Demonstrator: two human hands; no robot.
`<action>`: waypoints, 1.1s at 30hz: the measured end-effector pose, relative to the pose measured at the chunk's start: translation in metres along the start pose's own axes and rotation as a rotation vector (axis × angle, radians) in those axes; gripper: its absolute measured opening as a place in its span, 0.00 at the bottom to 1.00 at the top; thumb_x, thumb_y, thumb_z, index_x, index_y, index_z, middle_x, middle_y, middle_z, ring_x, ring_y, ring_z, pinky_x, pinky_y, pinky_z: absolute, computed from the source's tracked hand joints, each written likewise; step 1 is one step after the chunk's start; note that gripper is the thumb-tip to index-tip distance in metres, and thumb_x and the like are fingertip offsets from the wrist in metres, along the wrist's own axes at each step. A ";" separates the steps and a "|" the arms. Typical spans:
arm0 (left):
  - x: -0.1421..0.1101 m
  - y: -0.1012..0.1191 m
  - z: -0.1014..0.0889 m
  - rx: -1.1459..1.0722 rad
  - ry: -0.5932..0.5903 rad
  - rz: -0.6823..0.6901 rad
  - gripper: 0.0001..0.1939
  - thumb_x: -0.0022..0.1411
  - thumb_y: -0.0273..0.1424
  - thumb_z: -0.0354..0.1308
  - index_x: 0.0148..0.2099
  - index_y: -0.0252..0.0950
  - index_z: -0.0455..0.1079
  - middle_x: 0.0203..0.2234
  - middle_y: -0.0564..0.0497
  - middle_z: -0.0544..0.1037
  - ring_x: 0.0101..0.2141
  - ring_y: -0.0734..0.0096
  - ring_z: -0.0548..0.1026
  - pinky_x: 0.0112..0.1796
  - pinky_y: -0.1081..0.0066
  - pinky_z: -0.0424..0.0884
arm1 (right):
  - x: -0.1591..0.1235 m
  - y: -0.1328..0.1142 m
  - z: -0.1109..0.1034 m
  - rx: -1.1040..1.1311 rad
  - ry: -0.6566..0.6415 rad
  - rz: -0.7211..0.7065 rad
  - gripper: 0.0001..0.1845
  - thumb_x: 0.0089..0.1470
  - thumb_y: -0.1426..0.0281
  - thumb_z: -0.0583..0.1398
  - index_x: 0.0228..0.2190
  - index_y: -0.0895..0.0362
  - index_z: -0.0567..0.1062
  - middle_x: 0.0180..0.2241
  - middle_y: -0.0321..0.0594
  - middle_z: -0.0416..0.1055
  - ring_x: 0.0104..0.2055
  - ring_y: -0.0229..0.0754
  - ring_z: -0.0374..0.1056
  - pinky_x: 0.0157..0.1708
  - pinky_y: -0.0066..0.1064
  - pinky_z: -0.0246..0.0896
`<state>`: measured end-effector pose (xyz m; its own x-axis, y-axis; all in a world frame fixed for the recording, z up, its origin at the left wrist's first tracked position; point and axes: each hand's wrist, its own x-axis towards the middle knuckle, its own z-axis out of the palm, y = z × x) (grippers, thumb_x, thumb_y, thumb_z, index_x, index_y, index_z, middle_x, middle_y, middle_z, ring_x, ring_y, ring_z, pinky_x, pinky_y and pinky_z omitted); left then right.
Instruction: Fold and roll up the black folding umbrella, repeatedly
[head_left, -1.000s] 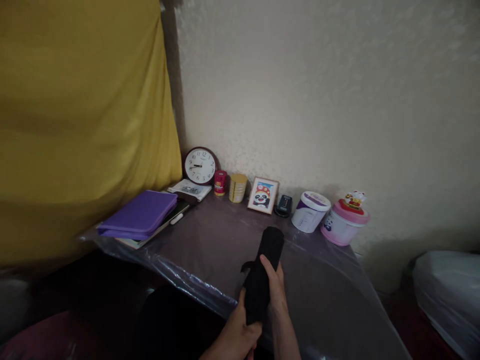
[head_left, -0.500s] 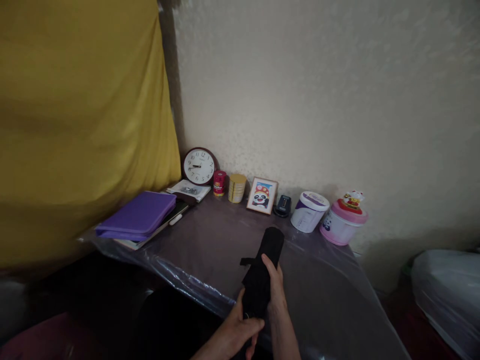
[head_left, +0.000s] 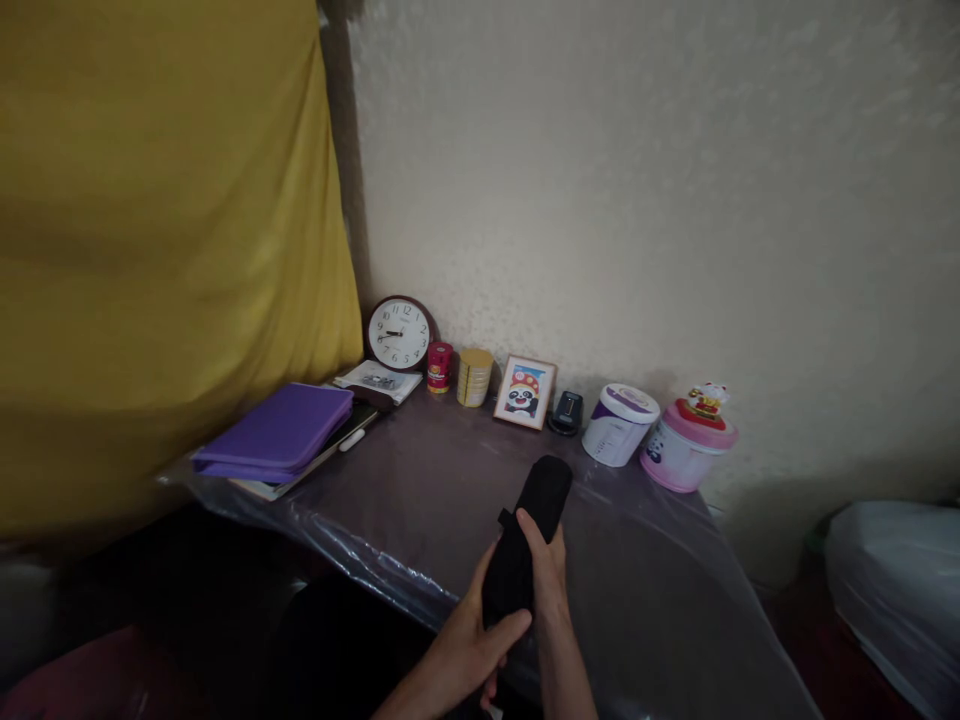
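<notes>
A folded black umbrella (head_left: 541, 492), rolled into a short thick bundle, is held tilted over the near part of the table. A short strap end sticks out on its left side. My left hand (head_left: 480, 625) is closed around the lower end, thumb lying across it. Higher up on the right side, my right hand (head_left: 546, 560) grips it with the thumb along the front. The fingers behind the umbrella are mostly hidden, and its lower end is covered by the left hand.
On the plastic-covered table (head_left: 637, 590) stand a clock (head_left: 401, 333), a red can (head_left: 439, 368), a yellow-lidded container (head_left: 475, 378), a framed panda picture (head_left: 525, 392), a small dark device (head_left: 566, 412), a white tub (head_left: 619, 426), a pink tub (head_left: 682, 455) with a figurine and a purple folder (head_left: 277, 432).
The strap on the umbrella's left side sticks out less than before. My left hand has shifted slightly up along the umbrella, and its thumb lies higher. The right hand stays nearly in place.
</notes>
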<state>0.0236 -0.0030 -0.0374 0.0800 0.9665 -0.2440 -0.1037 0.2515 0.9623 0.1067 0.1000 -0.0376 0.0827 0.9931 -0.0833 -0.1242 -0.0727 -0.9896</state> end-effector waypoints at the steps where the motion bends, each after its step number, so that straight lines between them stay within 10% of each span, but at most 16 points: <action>1: 0.001 -0.001 0.000 0.039 0.035 0.028 0.40 0.57 0.42 0.51 0.63 0.48 0.29 0.18 0.60 0.69 0.10 0.80 0.61 0.10 0.80 0.59 | 0.001 0.000 -0.001 -0.051 0.008 -0.033 0.34 0.38 0.56 0.64 0.47 0.58 0.66 0.37 0.41 0.72 0.38 0.46 0.69 0.37 0.34 0.64; 9: 0.004 -0.005 -0.015 0.289 0.174 0.071 0.37 0.56 0.42 0.51 0.64 0.46 0.37 0.23 0.54 0.74 0.11 0.78 0.64 0.11 0.78 0.60 | 0.006 0.009 -0.006 -0.434 0.141 -0.519 0.34 0.40 0.56 0.63 0.50 0.54 0.66 0.52 0.47 0.60 0.54 0.51 0.56 0.52 0.42 0.50; 17: 0.011 -0.007 -0.030 0.554 0.141 0.061 0.37 0.58 0.39 0.49 0.64 0.42 0.35 0.32 0.49 0.77 0.21 0.71 0.73 0.28 0.69 0.69 | 0.020 0.026 -0.009 -0.664 -0.195 -0.841 0.11 0.56 0.65 0.52 0.36 0.53 0.73 0.40 0.42 0.67 0.44 0.42 0.63 0.47 0.35 0.57; 23: 0.014 -0.004 -0.031 0.791 0.164 0.020 0.38 0.59 0.37 0.47 0.64 0.41 0.30 0.40 0.48 0.76 0.41 0.64 0.74 0.42 0.69 0.64 | 0.023 0.031 -0.010 -0.560 -0.234 -0.759 0.12 0.57 0.65 0.49 0.28 0.55 0.68 0.31 0.39 0.67 0.35 0.39 0.64 0.36 0.30 0.59; 33: 0.020 -0.004 -0.035 1.003 0.157 0.012 0.35 0.60 0.39 0.46 0.64 0.46 0.32 0.36 0.48 0.78 0.38 0.62 0.75 0.37 0.69 0.66 | 0.025 0.029 -0.029 -0.257 -0.384 -0.414 0.12 0.53 0.61 0.54 0.34 0.55 0.70 0.28 0.37 0.70 0.30 0.39 0.69 0.34 0.30 0.64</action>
<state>-0.0094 0.0175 -0.0508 -0.0539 0.9826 -0.1775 0.7823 0.1520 0.6041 0.1333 0.1199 -0.0721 -0.2949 0.9022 0.3146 0.0878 0.3535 -0.9313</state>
